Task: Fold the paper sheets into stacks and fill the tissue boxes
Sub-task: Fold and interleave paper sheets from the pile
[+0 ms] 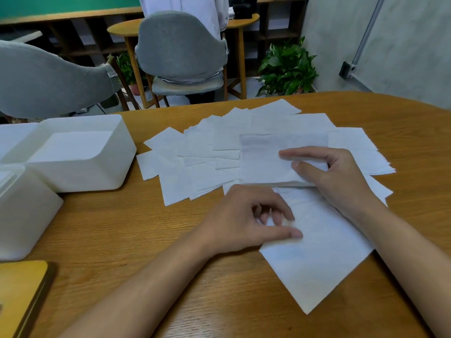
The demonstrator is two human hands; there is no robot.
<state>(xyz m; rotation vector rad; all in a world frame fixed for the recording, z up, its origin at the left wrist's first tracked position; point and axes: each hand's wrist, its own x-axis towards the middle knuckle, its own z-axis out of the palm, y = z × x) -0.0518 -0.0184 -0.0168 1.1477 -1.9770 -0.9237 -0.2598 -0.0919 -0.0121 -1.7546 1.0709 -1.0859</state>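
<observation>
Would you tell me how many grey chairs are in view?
2: the left chair at the frame's left edge, the centre chair farther back; others may lie outside the frame.

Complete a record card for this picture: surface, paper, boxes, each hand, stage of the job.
Surface: wooden table
Paper: loose sheets fanned across the middle; folded stack lying on them; large sheet nearest the person
Boxes: open white box and second white box, both at the table's left
Left hand: fingers curled, resting on the large sheet; whether it pinches cannot be told
Right hand: grips the folded stack at its right end
Stage: folding; most sheets not yet stacked
</observation>
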